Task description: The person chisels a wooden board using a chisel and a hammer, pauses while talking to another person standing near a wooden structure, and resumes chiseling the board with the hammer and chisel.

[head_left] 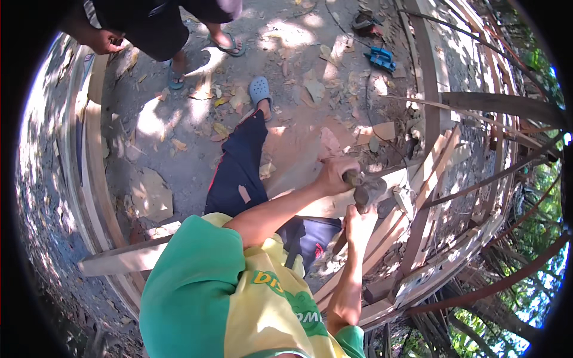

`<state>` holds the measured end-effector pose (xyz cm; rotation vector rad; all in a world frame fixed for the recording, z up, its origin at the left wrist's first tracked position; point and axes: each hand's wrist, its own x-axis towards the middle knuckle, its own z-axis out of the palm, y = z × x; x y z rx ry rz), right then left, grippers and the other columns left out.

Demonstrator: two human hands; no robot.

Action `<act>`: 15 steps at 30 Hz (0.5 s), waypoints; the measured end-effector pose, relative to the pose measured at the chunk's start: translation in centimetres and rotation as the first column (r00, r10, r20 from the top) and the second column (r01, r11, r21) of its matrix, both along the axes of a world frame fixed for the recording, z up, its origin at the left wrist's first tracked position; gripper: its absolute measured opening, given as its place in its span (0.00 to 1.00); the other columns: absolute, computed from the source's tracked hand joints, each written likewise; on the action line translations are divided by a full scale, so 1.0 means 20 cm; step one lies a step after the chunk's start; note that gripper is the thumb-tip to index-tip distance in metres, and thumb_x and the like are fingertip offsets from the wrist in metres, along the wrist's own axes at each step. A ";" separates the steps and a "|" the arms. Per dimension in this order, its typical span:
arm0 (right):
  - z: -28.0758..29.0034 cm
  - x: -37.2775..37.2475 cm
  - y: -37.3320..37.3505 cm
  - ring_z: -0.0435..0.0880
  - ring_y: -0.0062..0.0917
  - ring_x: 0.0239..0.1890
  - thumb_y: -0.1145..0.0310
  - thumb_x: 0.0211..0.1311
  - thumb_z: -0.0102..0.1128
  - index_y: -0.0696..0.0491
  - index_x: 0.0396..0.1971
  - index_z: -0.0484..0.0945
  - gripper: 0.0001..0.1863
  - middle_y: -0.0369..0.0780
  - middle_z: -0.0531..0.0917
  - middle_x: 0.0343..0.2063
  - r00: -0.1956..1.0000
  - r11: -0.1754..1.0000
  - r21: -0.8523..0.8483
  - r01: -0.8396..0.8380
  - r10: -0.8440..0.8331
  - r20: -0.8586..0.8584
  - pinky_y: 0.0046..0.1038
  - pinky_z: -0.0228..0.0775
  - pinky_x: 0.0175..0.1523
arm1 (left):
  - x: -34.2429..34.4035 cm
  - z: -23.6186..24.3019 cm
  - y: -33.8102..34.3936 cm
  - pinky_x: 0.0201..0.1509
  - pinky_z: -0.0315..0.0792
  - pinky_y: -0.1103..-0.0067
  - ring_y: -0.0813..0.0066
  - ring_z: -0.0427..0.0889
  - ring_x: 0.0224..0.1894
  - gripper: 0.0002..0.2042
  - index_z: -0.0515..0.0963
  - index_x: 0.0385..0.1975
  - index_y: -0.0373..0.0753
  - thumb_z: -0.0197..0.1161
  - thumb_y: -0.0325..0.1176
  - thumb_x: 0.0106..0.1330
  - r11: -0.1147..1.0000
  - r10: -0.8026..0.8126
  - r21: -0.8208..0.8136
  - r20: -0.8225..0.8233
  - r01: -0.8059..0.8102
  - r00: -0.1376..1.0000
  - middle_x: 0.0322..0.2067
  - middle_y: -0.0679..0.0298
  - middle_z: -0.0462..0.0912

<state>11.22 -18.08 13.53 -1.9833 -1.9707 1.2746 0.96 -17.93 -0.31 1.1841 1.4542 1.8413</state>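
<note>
My left hand (336,177) is closed around a short handle (353,177) with a round brownish end. The rest of that tool is hidden, so its kind does not show. My right hand (360,225) grips a hammer by its wooden handle, which sticks out below the fist. The dull grey-brown hammer head (369,191) is just beside the round end; whether they touch I cannot tell. Both hands are over a pale wooden plank (397,177) by my bent right leg. My left leg (240,161) stretches forward, ending in a blue-grey clog (259,89).
Another person's feet in sandals (228,48) stand at the far left, with a hand (106,42) nearby. A blue power tool (381,58) lies on the leaf-strewn ground, far right. Long beams (95,149) run along the left; timber frames (430,71) and poles line the right.
</note>
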 end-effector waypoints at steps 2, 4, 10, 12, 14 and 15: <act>-0.07 0.14 0.02 0.70 0.20 0.13 0.68 0.52 0.59 0.56 0.24 0.74 0.07 0.34 0.72 0.12 0.977 0.972 0.107 0.208 -0.201 -0.076 0.26 0.69 0.27 | -0.07 0.05 0.16 0.35 0.72 0.67 0.57 0.79 0.27 0.14 0.77 0.29 0.36 0.75 0.33 0.46 0.996 0.009 -0.087 0.061 -0.004 0.998 0.26 0.55 0.79; 0.20 0.16 -0.03 0.69 0.19 0.14 0.73 0.52 0.57 0.58 0.24 0.74 0.04 0.36 0.74 0.14 0.954 0.964 0.209 0.167 -0.105 -0.281 0.23 0.64 0.23 | -0.04 0.11 0.21 0.34 0.71 0.68 0.57 0.79 0.27 0.14 0.76 0.29 0.37 0.75 0.33 0.46 0.988 0.080 -0.132 0.011 -0.078 0.997 0.25 0.56 0.78; 1.06 0.38 0.09 0.63 0.16 0.11 0.70 0.64 0.56 0.53 0.29 0.66 0.08 0.33 0.67 0.14 0.701 0.704 0.646 0.295 0.300 -0.647 0.20 0.56 0.15 | -0.04 0.06 0.06 0.31 0.68 0.68 0.58 0.77 0.25 0.13 0.73 0.26 0.37 0.72 0.29 0.44 0.999 -0.002 0.049 -0.033 0.003 0.999 0.22 0.58 0.74; 1.31 0.32 0.10 0.61 0.16 0.14 0.74 0.64 0.49 0.50 0.23 0.62 0.10 0.30 0.60 0.14 0.414 0.738 0.578 0.348 0.432 -0.801 0.20 0.59 0.21 | -0.05 0.04 0.06 0.31 0.68 0.68 0.58 0.77 0.25 0.13 0.73 0.26 0.37 0.72 0.28 0.44 0.999 0.016 0.046 -0.055 -0.014 0.998 0.22 0.59 0.74; 1.18 0.26 0.09 0.62 0.18 0.15 0.69 0.63 0.52 0.50 0.22 0.66 0.10 0.31 0.62 0.14 0.481 0.531 0.752 0.391 0.579 -0.659 0.21 0.60 0.23 | -0.05 0.04 0.07 0.30 0.67 0.68 0.58 0.76 0.25 0.13 0.74 0.26 0.38 0.71 0.28 0.43 0.998 0.031 0.056 -0.072 -0.027 0.997 0.22 0.59 0.74; 0.90 0.19 0.12 0.63 0.19 0.16 0.67 0.63 0.54 0.50 0.22 0.68 0.10 0.31 0.63 0.14 0.887 0.011 0.971 0.237 0.406 -0.221 0.21 0.60 0.25 | -0.03 0.05 0.09 0.31 0.68 0.68 0.58 0.76 0.25 0.13 0.74 0.26 0.38 0.71 0.28 0.43 0.999 -0.015 0.042 -0.082 0.018 0.997 0.23 0.60 0.74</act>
